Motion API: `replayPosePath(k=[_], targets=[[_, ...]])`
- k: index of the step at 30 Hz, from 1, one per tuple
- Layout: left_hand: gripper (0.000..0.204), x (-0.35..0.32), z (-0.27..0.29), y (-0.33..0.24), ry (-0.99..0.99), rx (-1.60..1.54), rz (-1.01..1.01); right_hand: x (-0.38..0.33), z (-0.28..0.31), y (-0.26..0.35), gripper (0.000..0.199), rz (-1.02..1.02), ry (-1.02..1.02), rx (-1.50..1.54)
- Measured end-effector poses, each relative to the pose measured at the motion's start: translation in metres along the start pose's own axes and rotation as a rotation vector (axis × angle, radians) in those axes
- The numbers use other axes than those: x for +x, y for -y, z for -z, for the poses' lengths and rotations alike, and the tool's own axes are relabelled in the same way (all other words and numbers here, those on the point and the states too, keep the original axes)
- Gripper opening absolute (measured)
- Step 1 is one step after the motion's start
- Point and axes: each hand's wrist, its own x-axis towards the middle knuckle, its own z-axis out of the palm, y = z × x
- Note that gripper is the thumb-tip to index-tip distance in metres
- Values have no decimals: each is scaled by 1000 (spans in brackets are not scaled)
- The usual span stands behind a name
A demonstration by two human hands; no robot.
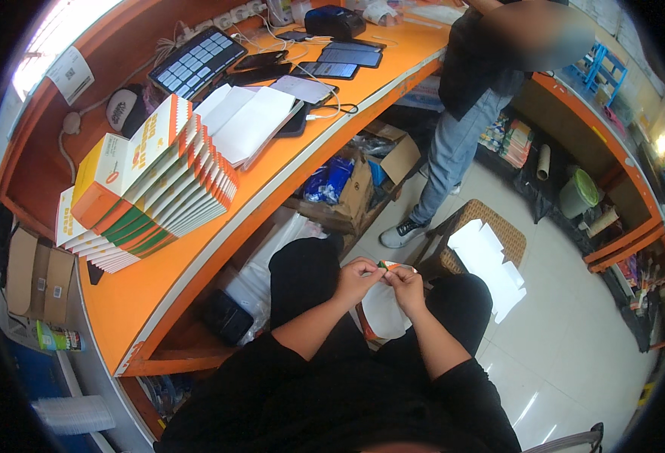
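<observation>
On my lap lies a partly folded paper box (384, 311), white inside, with orange showing along its edges. My left hand (358, 279) pinches the box's far edge, where a bit of green and orange shows between the fingers. Close beside it, my right hand (406, 290) is closed on the same edge, fingertips almost meeting those of the left. The fingers hide the exact fold. A flat white box blank (487, 260) rests on a woven stool (502, 223) just right of my knee.
Stacked printed boxes (147, 185) stand on the orange counter (219, 234) at left. Farther along lie phones, tablets (351, 54) and cables. Under the counter is an open carton (359, 189) with blue packets. A person in jeans (453, 143) stands ahead.
</observation>
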Motion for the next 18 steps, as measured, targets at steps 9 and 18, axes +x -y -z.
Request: replayPosePath(k=[9,18], targets=[[12,-2,3,-17,144,-21,9,-2,4,3,12,-95,43,322],[45,0,-3,-7,120,-165,280,-3,-2,-8,25,-314,92,460]])
